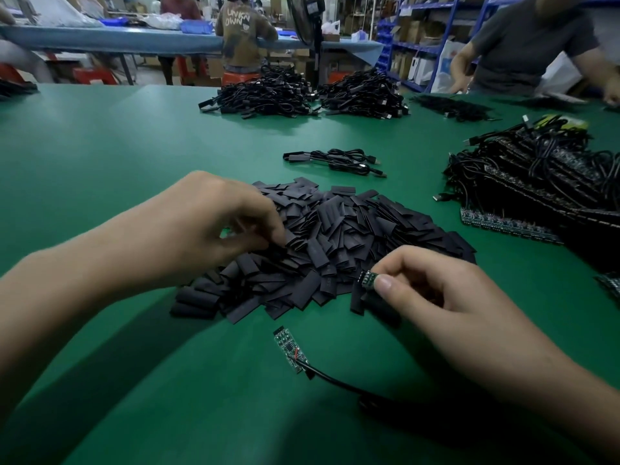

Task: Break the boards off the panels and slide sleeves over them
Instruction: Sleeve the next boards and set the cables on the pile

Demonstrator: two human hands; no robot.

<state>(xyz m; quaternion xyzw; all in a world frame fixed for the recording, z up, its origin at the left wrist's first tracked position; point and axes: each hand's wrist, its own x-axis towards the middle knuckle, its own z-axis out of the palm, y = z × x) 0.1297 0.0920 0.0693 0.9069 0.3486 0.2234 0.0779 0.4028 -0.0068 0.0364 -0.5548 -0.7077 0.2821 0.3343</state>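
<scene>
A green tabletop (100, 146) fills a workshop lined with blue shelving (423, 45); a seated worker's shirt (242, 31) reads "UNKNOWN". The left hand (214, 223) pinches a sleeve (296, 244) in the black sleeve pile (369, 219). The right hand (436, 290) pinches a small green board (368, 279) at the pile's near edge.

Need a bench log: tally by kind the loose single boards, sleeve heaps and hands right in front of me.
Loose boards: 2, the held board and the cabled board
Sleeve heap: 1
Hands: 2, the left hand and the right hand
Total: 5
</scene>
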